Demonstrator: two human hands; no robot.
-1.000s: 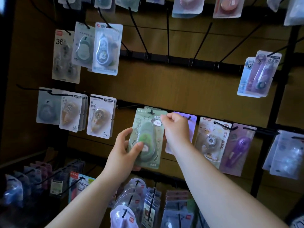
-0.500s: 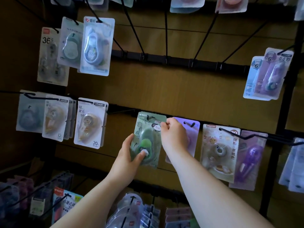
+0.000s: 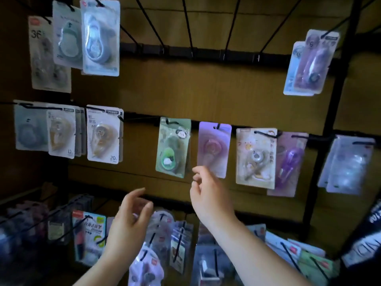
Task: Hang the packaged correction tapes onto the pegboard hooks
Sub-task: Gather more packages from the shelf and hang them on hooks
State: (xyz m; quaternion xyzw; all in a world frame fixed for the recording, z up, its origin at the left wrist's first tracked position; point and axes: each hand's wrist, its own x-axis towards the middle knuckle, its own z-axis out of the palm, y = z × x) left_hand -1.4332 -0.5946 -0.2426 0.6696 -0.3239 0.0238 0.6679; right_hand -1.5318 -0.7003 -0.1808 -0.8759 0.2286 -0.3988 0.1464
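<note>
Hanging on one black wire hook, one glossy green blister pack is seen untouched; two empty hands, left hand and right hand, are held below with fingers loosely apart.

Display wall in dim light. A brown backing board fills the view, crossed by horizontal black rails from which thin black prongs project forward. A black upright post stands at right. The left edge falls into deep shadow.
</note>
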